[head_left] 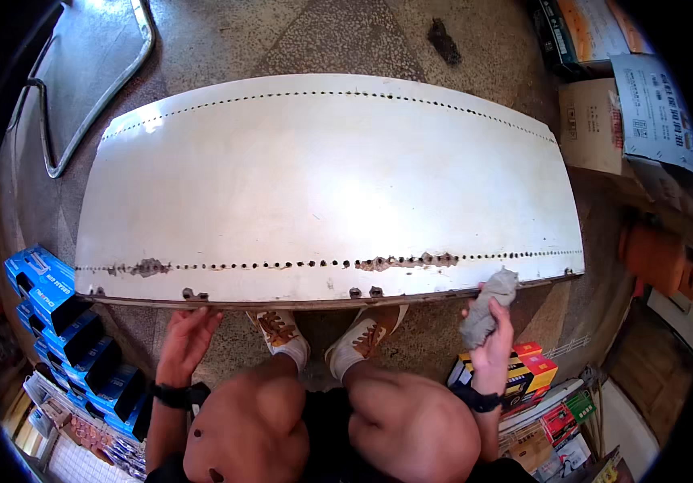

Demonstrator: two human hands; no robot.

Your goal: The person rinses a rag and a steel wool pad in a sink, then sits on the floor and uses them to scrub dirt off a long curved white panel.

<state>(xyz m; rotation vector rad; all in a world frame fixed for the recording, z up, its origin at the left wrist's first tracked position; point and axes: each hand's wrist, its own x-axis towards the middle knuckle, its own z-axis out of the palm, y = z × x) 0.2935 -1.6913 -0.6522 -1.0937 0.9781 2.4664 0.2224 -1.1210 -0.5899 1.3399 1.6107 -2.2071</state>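
A large white board point(298, 185) with rows of small holes along its far and near sides lies flat in front of me. Dark chipped patches break its surface along the near row. At the left part of its near edge is my left hand point(189, 338), fingers bent against the edge and partly hidden beneath it. My right hand point(493, 346) is closed round a crumpled grey rag point(487, 307) by the near edge on the right. The rag's upper end overlaps the board's edge.
Blue boxes point(52, 290) are stacked at left, and yellow-and-red boxes point(527, 370) stand below my right hand. Cartons point(592, 121) are piled at far right. A bent metal tube point(93, 117) lies at far left on the speckled floor point(225, 36). My shoes point(358, 338) are under the near edge.
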